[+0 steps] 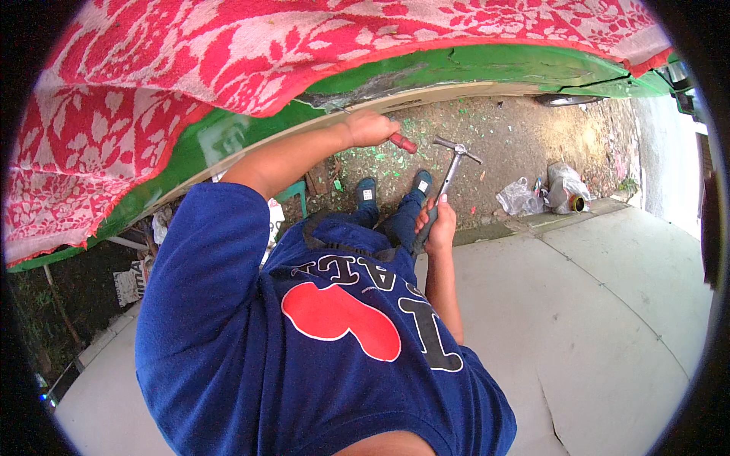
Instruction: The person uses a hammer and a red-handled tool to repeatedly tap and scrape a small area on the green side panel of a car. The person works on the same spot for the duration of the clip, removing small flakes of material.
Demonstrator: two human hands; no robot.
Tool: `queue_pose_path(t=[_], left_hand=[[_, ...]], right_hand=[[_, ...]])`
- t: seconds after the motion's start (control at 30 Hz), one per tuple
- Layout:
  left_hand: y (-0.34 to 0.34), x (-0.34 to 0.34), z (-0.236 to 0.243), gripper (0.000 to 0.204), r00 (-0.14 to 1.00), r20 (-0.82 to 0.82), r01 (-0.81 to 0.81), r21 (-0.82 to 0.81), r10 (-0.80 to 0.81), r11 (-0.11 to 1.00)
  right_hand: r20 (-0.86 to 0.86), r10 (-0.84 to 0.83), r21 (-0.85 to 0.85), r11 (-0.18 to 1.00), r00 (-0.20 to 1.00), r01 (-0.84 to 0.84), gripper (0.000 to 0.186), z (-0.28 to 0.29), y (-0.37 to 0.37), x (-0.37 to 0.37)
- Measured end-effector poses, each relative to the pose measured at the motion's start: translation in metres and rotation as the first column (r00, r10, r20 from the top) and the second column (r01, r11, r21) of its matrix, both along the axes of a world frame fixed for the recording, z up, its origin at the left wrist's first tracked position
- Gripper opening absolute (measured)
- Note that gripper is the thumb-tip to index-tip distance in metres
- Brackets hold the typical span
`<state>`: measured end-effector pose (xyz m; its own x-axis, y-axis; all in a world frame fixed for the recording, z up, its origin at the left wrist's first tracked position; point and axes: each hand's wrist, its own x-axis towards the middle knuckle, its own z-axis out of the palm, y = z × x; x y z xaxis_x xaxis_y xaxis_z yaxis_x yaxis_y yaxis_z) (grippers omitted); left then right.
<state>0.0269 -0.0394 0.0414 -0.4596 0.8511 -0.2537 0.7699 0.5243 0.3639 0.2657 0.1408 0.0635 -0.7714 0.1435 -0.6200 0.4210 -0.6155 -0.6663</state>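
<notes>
— Left hand wraps fully round the red-handled tool, shank running leftward from there toward the green panel; whether the tip bites, I can't tell!
— And the right hand, fingers curled round the grip of the hammer, head just right of that red butt. What's good form here?
— For me: shank steady, light square taps, left knuckles well clear of the swing!

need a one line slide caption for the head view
Left hand holding a red-handled tool by a worn green panel, right hand holding a hammer.
</notes>
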Motion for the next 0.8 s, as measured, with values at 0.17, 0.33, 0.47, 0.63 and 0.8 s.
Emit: queue_pose_path(t=[0.17, 0.33, 0.47, 0.63, 0.8], left_hand=[[-0.003, -0.007, -0.006, 0.010, 0.999, -0.001, -0.053, 0.062, 0.053, 0.997], [-0.013, -0.001, -0.002, 0.012, 0.998, -0.023, -0.060, 0.006, 0.060, 0.998], [-0.014, -0.007, -0.005, 0.013, 0.993, -0.043, -0.104, 0.090, 0.109, 0.990], [-0.008, -0.008, 0.001, 0.015, 0.990, -0.009, -0.137, 0.117, 0.139, 0.984], [-0.006, -0.003, -0.001, 0.015, 0.995, -0.022, -0.091, 0.195, 0.097, 0.977]], right_hand=[[-0.005, -0.020, 0.042, 0.999, 1.000, 0.021, 0.042, -0.005, -0.014, 0.003], [-0.008, 0.059, 0.053, 0.997, 0.998, -0.058, 0.044, 0.002, -0.015, 0.002], [-0.011, -0.070, -0.055, 0.996, 0.997, 0.070, 0.045, 0.001, -0.006, 0.003], [0.021, 0.148, 0.132, 0.980, 0.989, -0.149, 0.043, -0.006, -0.016, 0.003], [0.015, 0.022, 0.084, 0.996, 1.000, -0.023, 0.045, 0.000, 0.003, 0.002]])
